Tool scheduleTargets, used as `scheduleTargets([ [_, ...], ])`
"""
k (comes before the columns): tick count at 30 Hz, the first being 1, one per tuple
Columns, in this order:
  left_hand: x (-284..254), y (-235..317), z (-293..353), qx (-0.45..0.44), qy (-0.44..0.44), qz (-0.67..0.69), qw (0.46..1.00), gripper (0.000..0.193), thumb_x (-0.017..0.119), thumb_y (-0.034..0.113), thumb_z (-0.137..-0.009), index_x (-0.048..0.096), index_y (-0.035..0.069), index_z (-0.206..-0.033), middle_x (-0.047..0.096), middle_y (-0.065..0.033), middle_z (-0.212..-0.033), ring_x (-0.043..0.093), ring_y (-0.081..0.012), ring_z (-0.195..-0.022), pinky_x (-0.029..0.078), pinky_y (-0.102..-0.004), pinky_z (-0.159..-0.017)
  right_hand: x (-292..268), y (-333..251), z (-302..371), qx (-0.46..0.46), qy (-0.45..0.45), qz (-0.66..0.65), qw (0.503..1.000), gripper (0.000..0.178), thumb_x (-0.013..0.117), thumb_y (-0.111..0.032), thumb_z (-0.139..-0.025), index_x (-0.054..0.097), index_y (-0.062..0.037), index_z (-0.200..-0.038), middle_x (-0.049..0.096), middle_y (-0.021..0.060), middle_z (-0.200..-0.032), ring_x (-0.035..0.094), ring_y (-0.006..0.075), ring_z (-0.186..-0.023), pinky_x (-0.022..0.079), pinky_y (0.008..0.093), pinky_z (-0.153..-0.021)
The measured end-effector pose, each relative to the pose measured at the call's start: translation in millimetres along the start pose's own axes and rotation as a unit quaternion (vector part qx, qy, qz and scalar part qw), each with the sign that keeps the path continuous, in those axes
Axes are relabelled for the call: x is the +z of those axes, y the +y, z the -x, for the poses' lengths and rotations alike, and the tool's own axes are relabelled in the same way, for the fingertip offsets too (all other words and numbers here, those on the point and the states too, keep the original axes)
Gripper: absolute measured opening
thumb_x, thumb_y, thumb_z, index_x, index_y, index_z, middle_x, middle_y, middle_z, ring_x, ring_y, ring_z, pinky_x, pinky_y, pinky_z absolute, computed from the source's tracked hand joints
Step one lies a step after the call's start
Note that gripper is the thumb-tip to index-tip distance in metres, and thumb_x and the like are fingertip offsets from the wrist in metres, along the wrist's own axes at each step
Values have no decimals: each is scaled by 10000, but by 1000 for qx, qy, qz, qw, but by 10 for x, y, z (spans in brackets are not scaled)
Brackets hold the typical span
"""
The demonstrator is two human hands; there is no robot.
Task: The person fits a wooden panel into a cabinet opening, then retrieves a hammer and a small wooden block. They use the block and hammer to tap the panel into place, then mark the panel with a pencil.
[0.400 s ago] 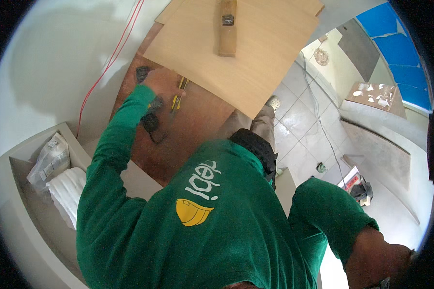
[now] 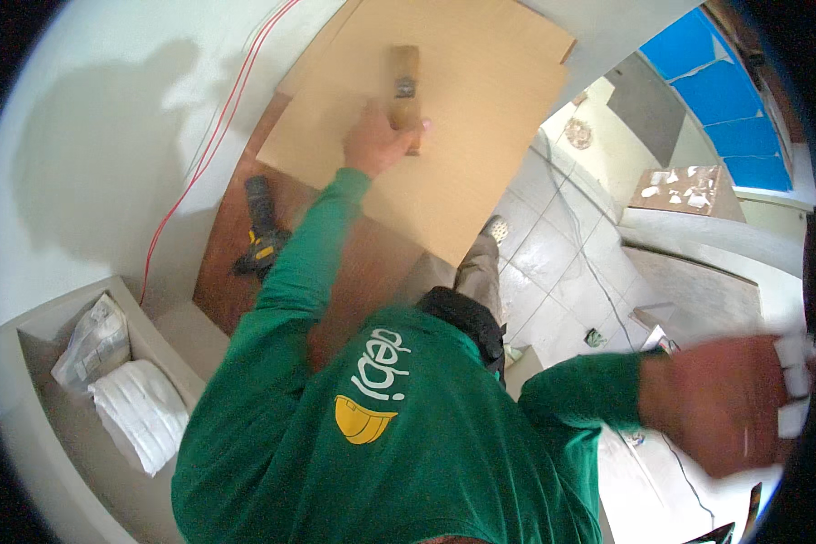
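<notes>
Gripping the wooden block (image 2: 405, 86) near its lower end, my left hand (image 2: 378, 140) has its fingers (image 2: 419, 124) wrapped around it, pressing it flat on the light plywood sheet (image 2: 480, 136) that lies over the darker brown board (image 2: 236, 263). My right hand (image 2: 730, 412) is raised near the lens at the right edge, blurred, its fingers apparently pinching something white, though I cannot tell what. A black and yellow power drill (image 2: 261, 227) rests on the brown board, just beside my left sleeve.

Left hand (image 2: 376, 143) on wooden block (image 2: 404, 86)
</notes>
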State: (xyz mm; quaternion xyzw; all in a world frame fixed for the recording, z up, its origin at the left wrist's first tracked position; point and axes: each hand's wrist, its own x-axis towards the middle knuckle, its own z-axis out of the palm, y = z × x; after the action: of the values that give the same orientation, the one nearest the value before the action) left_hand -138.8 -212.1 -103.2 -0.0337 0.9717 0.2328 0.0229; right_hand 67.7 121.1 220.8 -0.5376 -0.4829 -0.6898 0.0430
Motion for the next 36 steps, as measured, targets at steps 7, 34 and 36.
scheduleTargets([
  [7, -52, 819, 551, -39, 21, 123, 991, 708, 901, 350, -841, 566, 24, -1372, 722, -246, -1223, 720, -473, -1131, 566, -560, -982, -984, -1593, 1824, -285, -392, -863, 142, 443, 660, -367, -1122, 581, -109, -1473, 779, 142, -1070, 738, 245, -974, 586, 431, -849],
  [34, 1551, 1985, -903, 400, 43, 65, 913, 456, 546, 294, -1141, 604, 184, -1580, 534, -71, -1678, 414, -352, -1595, 279, -582, -1318, -965, -1583, 3305, 18, -667, -745, -25, 567, 843, -6, -839, 468, -59, -1261, 615, 67, -1016, 654, 187, -899, 582, 356, -783],
  [36, 1543, 1981, -924, 399, 39, 61, 914, 465, 541, 299, -1146, 591, 192, -1595, 522, -65, -1691, 403, -348, -1603, 269, -588, -1321, -954, -1594, 3306, 7, -653, -757, -22, 552, 826, 11, -832, 479, -60, -1254, 613, 64, -1007, 652, 185, -888, 576, 347, -779],
])
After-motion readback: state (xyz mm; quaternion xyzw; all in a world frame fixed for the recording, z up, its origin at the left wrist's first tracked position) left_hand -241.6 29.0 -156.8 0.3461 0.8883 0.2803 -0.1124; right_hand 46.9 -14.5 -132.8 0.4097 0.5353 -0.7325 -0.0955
